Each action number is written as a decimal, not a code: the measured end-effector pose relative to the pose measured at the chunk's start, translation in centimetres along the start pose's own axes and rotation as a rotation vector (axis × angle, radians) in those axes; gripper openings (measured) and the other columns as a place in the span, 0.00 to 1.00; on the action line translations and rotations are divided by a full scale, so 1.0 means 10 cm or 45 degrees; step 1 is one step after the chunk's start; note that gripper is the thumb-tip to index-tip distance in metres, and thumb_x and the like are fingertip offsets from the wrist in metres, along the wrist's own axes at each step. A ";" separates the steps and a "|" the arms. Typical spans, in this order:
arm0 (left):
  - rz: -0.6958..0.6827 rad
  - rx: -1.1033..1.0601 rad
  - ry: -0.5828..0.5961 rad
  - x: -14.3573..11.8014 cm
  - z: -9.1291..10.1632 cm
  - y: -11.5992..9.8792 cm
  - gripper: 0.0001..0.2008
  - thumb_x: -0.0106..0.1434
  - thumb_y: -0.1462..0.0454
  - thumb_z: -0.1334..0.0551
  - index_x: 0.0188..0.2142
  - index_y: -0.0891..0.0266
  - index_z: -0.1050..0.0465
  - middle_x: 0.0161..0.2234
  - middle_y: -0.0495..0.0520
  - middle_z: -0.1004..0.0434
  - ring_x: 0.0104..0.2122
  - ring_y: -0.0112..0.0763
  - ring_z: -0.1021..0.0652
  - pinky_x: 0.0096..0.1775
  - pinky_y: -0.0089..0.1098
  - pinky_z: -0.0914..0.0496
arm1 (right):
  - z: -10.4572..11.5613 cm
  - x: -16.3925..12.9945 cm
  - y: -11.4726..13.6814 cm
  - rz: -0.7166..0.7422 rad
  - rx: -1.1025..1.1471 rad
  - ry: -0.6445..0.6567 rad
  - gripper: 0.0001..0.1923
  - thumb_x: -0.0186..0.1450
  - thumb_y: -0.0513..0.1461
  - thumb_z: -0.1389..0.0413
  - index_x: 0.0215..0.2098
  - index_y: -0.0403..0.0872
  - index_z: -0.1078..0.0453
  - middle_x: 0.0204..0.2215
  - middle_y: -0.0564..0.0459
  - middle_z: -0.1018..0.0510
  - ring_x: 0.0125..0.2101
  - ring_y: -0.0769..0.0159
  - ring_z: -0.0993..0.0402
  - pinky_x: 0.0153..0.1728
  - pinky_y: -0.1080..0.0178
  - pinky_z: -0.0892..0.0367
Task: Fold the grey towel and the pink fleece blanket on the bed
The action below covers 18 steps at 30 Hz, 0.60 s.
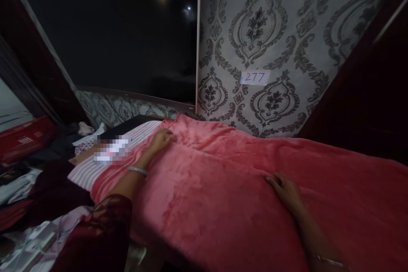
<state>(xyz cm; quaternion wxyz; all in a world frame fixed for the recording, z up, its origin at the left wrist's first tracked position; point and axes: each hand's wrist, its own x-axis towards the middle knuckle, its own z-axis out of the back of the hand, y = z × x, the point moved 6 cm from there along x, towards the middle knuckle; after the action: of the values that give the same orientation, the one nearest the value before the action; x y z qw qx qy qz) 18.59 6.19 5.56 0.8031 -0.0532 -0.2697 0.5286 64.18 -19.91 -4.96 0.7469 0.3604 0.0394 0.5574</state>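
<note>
Head view: left hand [162,139] and right hand [284,188] flat, open-palmed, on fuzzy pink blanket [223,195].

Your bed [149,259]: one pink fleece blanket [229,187] spread across it, covering most of it; one striped sheet [86,174] exposed at its left end.

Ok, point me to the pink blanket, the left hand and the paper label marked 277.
pink blanket [223,204], head view, on its flat middle.
left hand [162,139], head view, back of the hand.
paper label [255,77], head view, centre of the slip.
</note>
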 end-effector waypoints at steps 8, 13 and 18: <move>-0.539 -0.126 0.201 -0.36 -0.59 -0.59 0.15 0.64 0.54 0.36 0.45 0.60 0.21 0.45 0.59 0.18 0.47 0.43 0.22 0.53 0.42 0.32 | -0.02 -0.01 -0.04 0.022 0.026 -0.052 0.23 0.62 0.59 0.50 0.27 0.50 0.30 0.29 0.49 0.24 0.31 0.57 0.27 0.35 0.58 0.33; -0.513 -0.116 0.085 -0.37 -0.62 -0.49 0.12 0.66 0.58 0.42 0.39 0.62 0.22 0.37 0.59 0.20 0.40 0.41 0.23 0.46 0.41 0.30 | 0.03 0.00 0.01 0.099 0.025 -0.045 0.19 0.64 0.54 0.48 0.35 0.49 0.25 0.34 0.47 0.22 0.35 0.56 0.26 0.36 0.58 0.33; -0.495 -0.140 -0.189 -0.30 -0.47 -0.47 0.15 0.69 0.58 0.50 0.37 0.61 0.27 0.36 0.61 0.24 0.40 0.44 0.25 0.46 0.43 0.31 | 0.22 0.00 0.18 0.225 -0.035 -0.204 0.12 0.68 0.44 0.50 0.32 0.48 0.29 0.31 0.47 0.25 0.35 0.57 0.29 0.39 0.59 0.34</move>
<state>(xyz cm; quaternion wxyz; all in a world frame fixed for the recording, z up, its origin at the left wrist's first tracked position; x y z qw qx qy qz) 23.87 2.39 2.24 0.8639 -0.0049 -0.3616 0.3506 63.79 -20.78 -2.31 0.7005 0.3957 -0.0601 0.5908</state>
